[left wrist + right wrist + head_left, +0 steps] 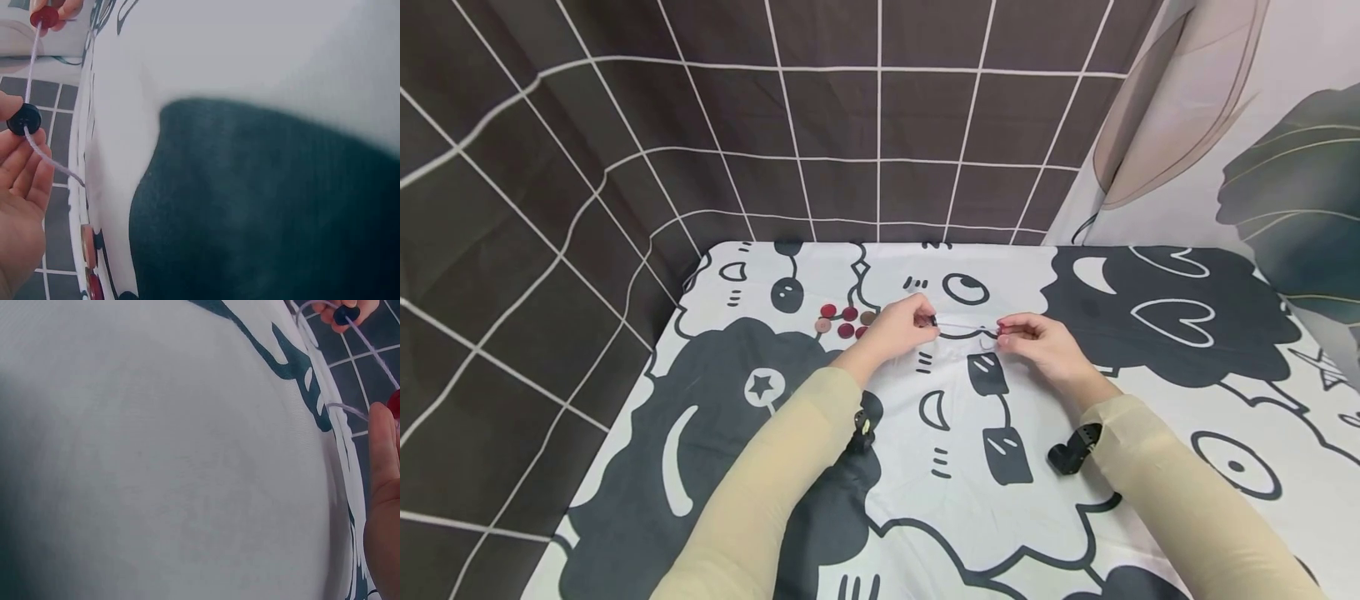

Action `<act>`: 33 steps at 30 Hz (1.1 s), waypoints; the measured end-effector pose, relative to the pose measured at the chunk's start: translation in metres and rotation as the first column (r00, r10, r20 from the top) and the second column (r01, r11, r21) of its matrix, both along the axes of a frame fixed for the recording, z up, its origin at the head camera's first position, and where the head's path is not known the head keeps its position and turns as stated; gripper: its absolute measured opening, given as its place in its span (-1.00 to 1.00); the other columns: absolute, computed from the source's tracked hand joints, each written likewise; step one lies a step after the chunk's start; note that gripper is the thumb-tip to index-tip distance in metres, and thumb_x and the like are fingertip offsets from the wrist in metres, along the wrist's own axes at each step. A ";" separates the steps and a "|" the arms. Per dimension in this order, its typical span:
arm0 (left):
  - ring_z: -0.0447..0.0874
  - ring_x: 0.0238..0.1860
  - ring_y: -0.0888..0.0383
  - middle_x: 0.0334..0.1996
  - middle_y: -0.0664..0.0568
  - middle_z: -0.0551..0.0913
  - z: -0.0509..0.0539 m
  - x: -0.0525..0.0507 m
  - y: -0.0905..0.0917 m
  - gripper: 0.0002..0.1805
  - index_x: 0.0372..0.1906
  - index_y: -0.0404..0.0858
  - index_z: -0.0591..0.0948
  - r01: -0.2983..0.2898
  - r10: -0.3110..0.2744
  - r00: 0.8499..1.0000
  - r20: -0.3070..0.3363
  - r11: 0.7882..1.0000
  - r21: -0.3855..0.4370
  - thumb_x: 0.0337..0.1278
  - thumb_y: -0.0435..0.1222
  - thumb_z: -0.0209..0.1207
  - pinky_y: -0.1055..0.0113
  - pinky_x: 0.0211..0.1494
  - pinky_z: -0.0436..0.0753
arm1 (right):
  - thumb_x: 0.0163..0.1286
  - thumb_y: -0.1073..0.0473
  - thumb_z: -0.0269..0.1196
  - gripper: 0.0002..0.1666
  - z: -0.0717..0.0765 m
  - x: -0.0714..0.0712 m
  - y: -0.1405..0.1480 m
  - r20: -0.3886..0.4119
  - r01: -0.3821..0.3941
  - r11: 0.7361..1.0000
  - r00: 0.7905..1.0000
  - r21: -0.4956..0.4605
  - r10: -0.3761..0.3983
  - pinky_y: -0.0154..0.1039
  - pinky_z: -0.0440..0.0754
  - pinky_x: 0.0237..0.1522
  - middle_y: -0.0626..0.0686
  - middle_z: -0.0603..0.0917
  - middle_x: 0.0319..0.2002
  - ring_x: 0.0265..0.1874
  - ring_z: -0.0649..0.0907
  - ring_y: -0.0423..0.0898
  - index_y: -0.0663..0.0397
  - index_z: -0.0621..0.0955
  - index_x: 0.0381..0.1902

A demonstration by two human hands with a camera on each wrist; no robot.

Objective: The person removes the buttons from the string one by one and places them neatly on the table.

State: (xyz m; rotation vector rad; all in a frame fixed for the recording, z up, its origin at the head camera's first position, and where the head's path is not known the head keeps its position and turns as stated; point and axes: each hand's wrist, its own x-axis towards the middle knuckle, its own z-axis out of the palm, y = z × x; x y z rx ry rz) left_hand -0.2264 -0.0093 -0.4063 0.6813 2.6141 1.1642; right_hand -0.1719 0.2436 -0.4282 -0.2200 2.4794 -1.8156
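My left hand (901, 327) pinches a dark button (24, 119) between thumb and fingers. A pale lilac string (30, 69) passes through that button, and its tail hangs to the cloth. Across from it, my right hand (1037, 340) holds a red button (44, 17) threaded on the same string. Between the two hands the string runs nearly straight. In the right wrist view the dark button (346, 315) shows at the top, while the red button (394, 404) is cut off by the frame's edge. A loose string end (347, 409) hangs by the right fingers.
Several loose buttons (828, 311) in reds, pink and brown lie on the cloth just left of my left hand, which partly hides them. The patterned white cloth (917, 500) covers the table. A dark grid curtain (820, 117) stands behind it.
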 end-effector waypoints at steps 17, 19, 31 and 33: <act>0.52 -0.14 0.16 -0.19 0.05 0.59 -0.006 -0.007 -0.014 -0.70 -0.09 -0.19 0.52 -0.013 0.012 1.000 -0.017 0.997 -0.073 0.06 -0.23 0.24 0.29 -0.01 0.47 | 0.21 0.35 0.24 -0.58 -0.002 0.000 -0.001 -0.035 0.017 1.000 0.999 -0.005 -0.017 -0.47 0.54 -0.31 -0.16 0.64 -0.34 -0.37 0.64 -0.30 0.45 0.51 0.02; 0.53 -0.12 0.16 -0.17 0.06 0.59 -0.006 -0.008 -0.016 -0.71 -0.09 -0.17 0.52 -0.019 0.017 1.000 -0.023 0.996 -0.092 0.07 -0.21 0.25 0.27 0.00 0.48 | 0.21 0.36 0.24 -0.59 -0.002 -0.001 -0.001 -0.042 0.019 1.000 0.999 -0.012 -0.019 -0.47 0.54 -0.31 -0.18 0.64 -0.34 -0.37 0.64 -0.30 0.46 0.51 0.01; 0.54 -0.16 0.15 -0.20 0.05 0.61 -0.010 -0.008 -0.024 -0.74 -0.14 -0.16 0.51 -0.019 0.017 1.000 -0.021 0.995 -0.101 0.05 -0.21 0.24 0.27 -0.04 0.50 | 0.23 0.40 0.20 -0.59 0.015 0.008 -0.005 -0.029 0.027 1.000 0.999 -0.008 -0.028 -0.42 0.57 -0.33 -0.20 0.62 -0.37 -0.41 0.64 -0.27 0.54 0.48 0.02; 0.54 -0.17 0.15 -0.20 0.05 0.61 -0.010 -0.009 -0.026 -0.73 -0.13 -0.16 0.52 -0.018 0.017 1.000 -0.012 0.995 -0.101 0.04 -0.21 0.24 0.27 -0.05 0.50 | 0.23 0.41 0.18 -0.60 0.022 0.010 -0.007 -0.028 0.034 0.999 0.999 0.009 -0.034 -0.41 0.57 -0.33 -0.18 0.62 -0.38 -0.42 0.64 -0.27 0.56 0.47 0.01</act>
